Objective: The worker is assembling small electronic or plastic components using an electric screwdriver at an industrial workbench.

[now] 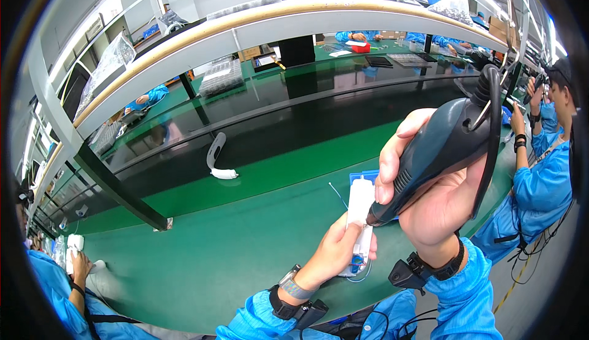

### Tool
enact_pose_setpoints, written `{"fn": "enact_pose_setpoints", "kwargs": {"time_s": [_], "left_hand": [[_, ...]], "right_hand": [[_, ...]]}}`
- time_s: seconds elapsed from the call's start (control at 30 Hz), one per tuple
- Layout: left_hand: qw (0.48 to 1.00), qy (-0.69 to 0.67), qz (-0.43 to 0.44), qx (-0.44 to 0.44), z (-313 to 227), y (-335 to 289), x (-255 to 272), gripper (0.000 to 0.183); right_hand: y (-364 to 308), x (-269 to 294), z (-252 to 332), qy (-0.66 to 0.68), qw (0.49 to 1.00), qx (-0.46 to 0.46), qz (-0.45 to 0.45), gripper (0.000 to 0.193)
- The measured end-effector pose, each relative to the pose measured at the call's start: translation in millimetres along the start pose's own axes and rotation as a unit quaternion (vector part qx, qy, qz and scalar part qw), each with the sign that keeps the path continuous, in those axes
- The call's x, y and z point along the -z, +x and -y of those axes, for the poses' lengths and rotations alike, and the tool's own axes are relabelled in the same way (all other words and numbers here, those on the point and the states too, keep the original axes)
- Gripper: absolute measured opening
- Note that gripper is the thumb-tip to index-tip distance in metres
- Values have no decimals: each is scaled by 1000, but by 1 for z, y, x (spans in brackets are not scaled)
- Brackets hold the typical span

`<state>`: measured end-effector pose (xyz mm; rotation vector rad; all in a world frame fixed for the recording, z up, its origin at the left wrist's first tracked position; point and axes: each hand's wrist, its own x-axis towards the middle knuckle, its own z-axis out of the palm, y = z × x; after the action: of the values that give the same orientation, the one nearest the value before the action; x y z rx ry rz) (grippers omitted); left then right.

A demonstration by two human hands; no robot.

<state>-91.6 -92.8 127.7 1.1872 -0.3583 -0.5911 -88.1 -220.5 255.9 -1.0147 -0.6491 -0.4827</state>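
Observation:
My right hand (437,212) is wrapped round a dark electric screwdriver (443,139), tilted with its tip pointing down to the left. The tip meets a long white plastic housing (362,194), or sits just over it; I cannot tell which. My left hand (334,249) grips the housing near its lower end, thumb on top and fingers beyond it. Blue and red wires and a small blue part (357,261) show at that lower end. A thin wire (338,194) sticks out on the housing's left. Behind its top end lies a blue object (370,174), mostly covered.
The green worktable (233,242) spreads around my hands. Farther off, a curved white part (224,173) rests by a dark conveyor (245,133). A dark post (119,183) and a shelf (294,12) stand ahead. A cable hangs from the screwdriver. Co-workers in blue sit at left and right.

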Motion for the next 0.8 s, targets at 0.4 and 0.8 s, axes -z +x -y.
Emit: {"fn": "enact_pose_setpoints", "kwargs": {"time_s": [0.4, 0.8], "left_hand": [[1000, 9, 9, -4, 0, 1, 2, 36], [1000, -14, 8, -7, 4, 1, 2, 31]], "right_hand": [[0, -5, 4, 3, 1000, 3, -7, 80], [-5, -2, -3, -17, 1000, 5, -20, 79]]}}
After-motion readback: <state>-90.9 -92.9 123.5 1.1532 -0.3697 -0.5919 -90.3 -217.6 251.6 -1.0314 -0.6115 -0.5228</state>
